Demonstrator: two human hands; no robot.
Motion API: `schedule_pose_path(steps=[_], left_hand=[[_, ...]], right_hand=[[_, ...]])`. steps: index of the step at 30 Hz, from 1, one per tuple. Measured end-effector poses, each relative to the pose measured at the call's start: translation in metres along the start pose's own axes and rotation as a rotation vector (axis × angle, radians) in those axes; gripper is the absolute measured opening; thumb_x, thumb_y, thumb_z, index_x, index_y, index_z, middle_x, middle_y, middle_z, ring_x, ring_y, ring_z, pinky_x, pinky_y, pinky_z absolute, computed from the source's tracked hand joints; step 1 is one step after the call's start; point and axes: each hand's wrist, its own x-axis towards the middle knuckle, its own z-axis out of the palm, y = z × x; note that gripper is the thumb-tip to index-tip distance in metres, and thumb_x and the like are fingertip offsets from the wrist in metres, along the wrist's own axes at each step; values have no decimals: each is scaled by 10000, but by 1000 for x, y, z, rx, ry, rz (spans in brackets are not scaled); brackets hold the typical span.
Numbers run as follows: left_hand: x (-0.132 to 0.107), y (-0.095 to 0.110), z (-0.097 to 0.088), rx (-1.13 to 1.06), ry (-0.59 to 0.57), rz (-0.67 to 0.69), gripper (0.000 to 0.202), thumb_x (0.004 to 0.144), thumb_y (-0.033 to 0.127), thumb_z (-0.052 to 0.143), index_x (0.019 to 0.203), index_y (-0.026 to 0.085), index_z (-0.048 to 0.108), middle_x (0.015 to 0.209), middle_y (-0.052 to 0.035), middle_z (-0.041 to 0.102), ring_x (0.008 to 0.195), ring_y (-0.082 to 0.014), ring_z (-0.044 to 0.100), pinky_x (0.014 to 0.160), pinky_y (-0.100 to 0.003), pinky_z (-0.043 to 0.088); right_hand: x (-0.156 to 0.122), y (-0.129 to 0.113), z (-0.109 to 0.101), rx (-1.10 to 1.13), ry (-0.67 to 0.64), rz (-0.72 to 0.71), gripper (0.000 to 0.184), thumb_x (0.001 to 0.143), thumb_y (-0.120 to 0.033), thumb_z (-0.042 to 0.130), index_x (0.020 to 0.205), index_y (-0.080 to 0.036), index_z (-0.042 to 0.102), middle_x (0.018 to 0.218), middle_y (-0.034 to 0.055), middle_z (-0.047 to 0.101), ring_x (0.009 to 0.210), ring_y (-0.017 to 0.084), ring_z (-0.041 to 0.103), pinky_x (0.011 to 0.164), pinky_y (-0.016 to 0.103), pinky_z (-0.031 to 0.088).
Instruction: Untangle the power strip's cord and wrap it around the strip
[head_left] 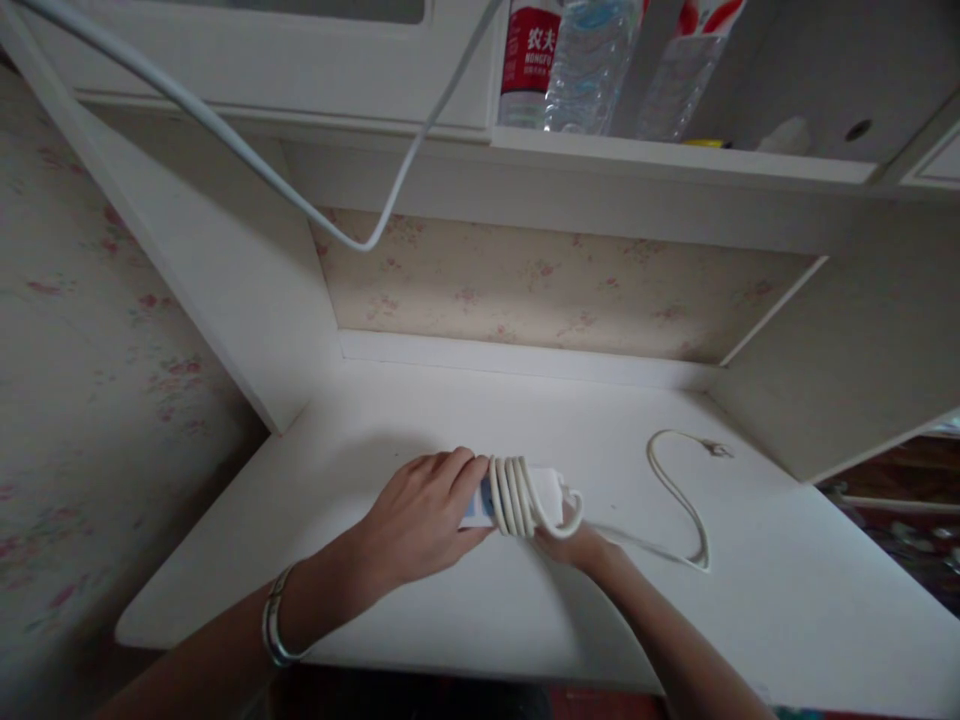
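Observation:
A white power strip (546, 488) lies on the white desk (420, 620) with its own white cord (511, 496) wound round it in several loops. My left hand (420, 518) is closed round the strip's left end. My right hand (571, 545) sits under and just behind the strip's right end, its fingers curled on the cord where it leaves the loops. The loose part of the cord (679, 495) snakes away to the right and ends in a plug (717, 449) lying flat on the desk.
Another white cable (247, 155) hangs in a loop from above across the upper left. On the shelf above stand water bottles (589, 60). White side panels flank the desk alcove. A flowered wall (75, 330) is at left.

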Motion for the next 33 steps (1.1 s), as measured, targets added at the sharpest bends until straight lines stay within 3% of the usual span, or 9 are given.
schedule_pose_path(steps=[3,7,13,19,23,26,30,33], left_hand=[[6,-8,5,96,17,-131,455,826,440,590,1197,220,446,1065,-75,570,908,-244,599,781,-382,486],[10,-16,21,173,11,-194,409,806,317,618,1171,202,472,1023,-82,579,911,-253,598,782,-378,475],[10,-14,47,213,-12,-193,427,790,212,616,1190,175,472,996,-90,598,894,-251,597,779,-374,463],[1,2,56,137,-72,-40,442,806,303,620,1209,189,477,974,-80,626,889,-252,609,762,-368,467],[-8,14,46,52,-128,114,432,780,378,637,1150,194,508,992,-75,638,900,-253,612,795,-374,465],[-15,23,34,1,-115,187,458,774,381,632,1164,186,492,1006,-77,643,912,-250,611,816,-379,465],[-22,30,22,-80,-59,209,412,788,415,595,1106,170,504,976,-82,643,886,-241,612,812,-383,477],[-26,30,17,-117,-29,182,377,779,406,591,1062,171,508,944,-71,637,868,-239,608,812,-388,488]], right_hand=[[-13,-16,12,-132,-83,68,384,986,-389,301,877,-180,603,807,85,701,767,210,662,666,276,426],[-26,-47,12,-368,-146,77,273,987,-371,341,953,-195,547,779,55,705,685,213,674,548,265,338],[-26,-79,-11,-590,20,-84,252,982,-308,400,850,-185,575,734,41,663,594,153,613,537,275,282],[-3,-84,-47,-641,-9,-315,459,955,-495,401,716,-177,631,638,51,645,578,142,565,590,285,289],[20,-80,-66,-548,87,-227,557,963,-517,339,630,-168,618,529,51,581,524,139,515,598,291,283],[36,-73,-68,-334,128,-135,623,970,-526,265,563,-174,579,488,28,522,510,131,497,585,274,298],[51,-61,-54,86,181,71,664,941,-599,243,525,-181,548,456,-11,465,480,112,472,557,243,341],[55,-52,-37,248,188,167,674,917,-639,248,532,-178,553,459,-17,449,491,116,472,550,240,365]])
